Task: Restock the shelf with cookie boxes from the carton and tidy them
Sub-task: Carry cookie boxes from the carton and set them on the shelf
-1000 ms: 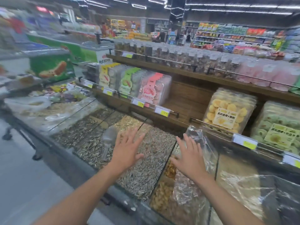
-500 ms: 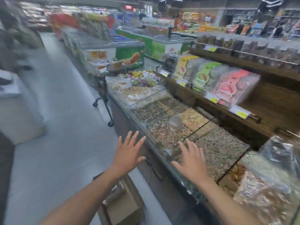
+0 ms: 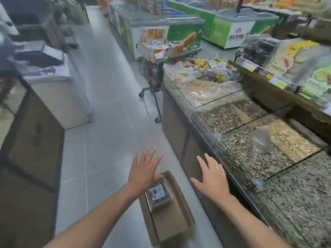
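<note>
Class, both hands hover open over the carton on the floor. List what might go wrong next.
The carton sits in the aisle, so a foot might catch it. The right hand is close to the seed counter's glass edge and might knock it. The left hand alone might lose the clear cookie box.

Even, dimmish indoor light, soft shadows; motion blur w/ fisheye bend at edges (esp. right), centre sharper

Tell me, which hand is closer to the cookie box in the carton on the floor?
Left. The left hand is spread over the cookie box, covering its far end in this view; the right hand is off to its right, past the carton rim.
</note>
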Action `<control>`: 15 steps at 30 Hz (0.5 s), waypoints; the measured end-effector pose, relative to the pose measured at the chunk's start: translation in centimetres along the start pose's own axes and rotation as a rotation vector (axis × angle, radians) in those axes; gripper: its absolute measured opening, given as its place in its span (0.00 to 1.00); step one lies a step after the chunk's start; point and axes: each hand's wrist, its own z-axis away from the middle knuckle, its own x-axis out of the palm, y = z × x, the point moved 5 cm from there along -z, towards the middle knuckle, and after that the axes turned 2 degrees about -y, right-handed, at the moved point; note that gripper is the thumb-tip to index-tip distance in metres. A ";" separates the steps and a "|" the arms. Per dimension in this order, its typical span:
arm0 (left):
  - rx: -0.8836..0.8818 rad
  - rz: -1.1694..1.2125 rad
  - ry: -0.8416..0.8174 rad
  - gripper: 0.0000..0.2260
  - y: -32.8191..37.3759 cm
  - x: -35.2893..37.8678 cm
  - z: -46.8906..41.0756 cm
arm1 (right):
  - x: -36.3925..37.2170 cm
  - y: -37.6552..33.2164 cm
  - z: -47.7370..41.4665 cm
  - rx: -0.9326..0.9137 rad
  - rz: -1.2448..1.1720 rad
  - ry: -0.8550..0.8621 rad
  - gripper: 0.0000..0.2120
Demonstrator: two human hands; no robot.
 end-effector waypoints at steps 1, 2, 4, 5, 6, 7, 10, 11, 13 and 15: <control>0.003 0.002 0.011 0.41 -1.0 0.6 -0.5 | 0.9 -0.8 -1.0 -0.003 0.005 -0.013 0.42; 0.009 0.004 0.017 0.40 -1.8 1.3 -1.0 | 1.9 -1.4 -2.0 -0.005 0.006 -0.028 0.42; -0.006 0.025 0.006 0.39 -3.3 2.9 -2.0 | 3.8 -2.4 -3.8 0.002 -0.009 -0.044 0.42; -0.012 0.025 -0.015 0.39 -3.9 3.8 -2.4 | 5.1 -2.8 -4.6 0.009 -0.021 -0.059 0.41; -0.023 0.023 -0.045 0.40 -4.4 5.0 -2.8 | 6.4 -3.0 -5.4 0.013 -0.031 -0.075 0.41; -0.035 0.028 -0.063 0.40 -4.9 6.4 -3.3 | 7.8 -3.1 -6.2 0.014 -0.035 -0.089 0.41; -0.052 0.027 -0.052 0.40 -5.6 11.4 -4.7 | 13.0 -2.8 -8.5 0.003 -0.052 -0.123 0.41; -0.062 0.030 -0.047 0.40 -5.7 13.3 -5.2 | 14.9 -2.5 -9.2 -0.002 -0.052 -0.123 0.41; -0.091 0.063 -0.092 0.42 -5.7 17.7 -6.0 | 19.3 -1.6 -10.5 -0.009 -0.054 -0.140 0.41; -0.107 0.079 -0.117 0.42 -5.7 22.6 -6.8 | 24.3 -0.5 -11.4 0.006 -0.068 -0.167 0.41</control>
